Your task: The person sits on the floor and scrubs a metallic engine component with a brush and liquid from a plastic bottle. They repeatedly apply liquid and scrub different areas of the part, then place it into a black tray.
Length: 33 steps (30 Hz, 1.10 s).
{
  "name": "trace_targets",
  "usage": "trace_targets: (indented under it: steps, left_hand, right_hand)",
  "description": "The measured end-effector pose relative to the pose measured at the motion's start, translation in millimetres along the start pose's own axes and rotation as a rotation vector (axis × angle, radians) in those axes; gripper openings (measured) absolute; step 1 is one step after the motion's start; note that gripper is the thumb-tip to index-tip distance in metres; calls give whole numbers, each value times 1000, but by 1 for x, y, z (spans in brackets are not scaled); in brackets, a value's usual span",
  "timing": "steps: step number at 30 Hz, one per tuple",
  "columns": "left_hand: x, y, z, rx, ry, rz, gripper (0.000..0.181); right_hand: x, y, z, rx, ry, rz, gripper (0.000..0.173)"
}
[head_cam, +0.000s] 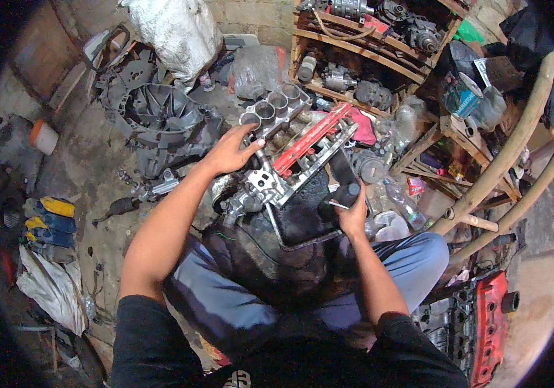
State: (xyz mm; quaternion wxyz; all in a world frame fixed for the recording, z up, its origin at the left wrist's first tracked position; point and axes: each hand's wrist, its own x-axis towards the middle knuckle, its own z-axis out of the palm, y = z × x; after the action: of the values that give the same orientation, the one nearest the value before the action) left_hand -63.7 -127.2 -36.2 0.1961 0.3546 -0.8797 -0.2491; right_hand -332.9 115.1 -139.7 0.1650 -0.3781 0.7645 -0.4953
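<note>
An engine block (pixel 284 128) with several round cylinder bores lies tilted before me, a red-painted strip (pixel 313 138) along it. My left hand (pixel 235 150) rests spread on the block's near left end, fingertips by the nearest bore, above a silver pump-like housing (pixel 262 182). Below the block, a black oil pan (pixel 306 213) stands open-side up near my lap. My right hand (pixel 353 209) is closed around a dark cylindrical thing (pixel 352 190) at the pan's right edge; a thin white stick (pixel 339 204) shows beside the thumb. What the cylinder is I cannot tell.
A gearbox bell housing (pixel 163 109) lies at the left beyond my arm. Wooden shelves (pixel 364 46) with greasy machine parts stand at the back. At the right are a bamboo ladder (pixel 500 155), a plastic bottle (pixel 405 203) and a red valve cover (pixel 489 330). Blue-yellow containers (pixel 56 223) lie far left.
</note>
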Motion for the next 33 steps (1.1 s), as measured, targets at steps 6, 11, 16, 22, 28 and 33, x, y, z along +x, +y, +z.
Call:
trace_targets:
  steps: [6,11,16,22,28,33]
  left_hand:
    - [8,-2,5,14,19,22,64]
    - [15,1,4,3,3,2,66]
    - [17,-14,9,60,68,-16,68]
    - [22,-7,15,121,54,9,69]
    - [13,22,5,42,-40,89,67]
    - [3,56,15,146,1,233,72]
  right_hand:
    - [-3,5,-10,-137,-3,-217,77]
    - [-1,10,-19,-304,-51,-272,72]
    - [6,-26,-21,-323,-190,-325,68]
    - [19,-25,-33,-211,-267,-231,56]
    - [41,-69,-86,-176,-14,-286,48]
    - [68,-73,-154,-98,396,-466,39]
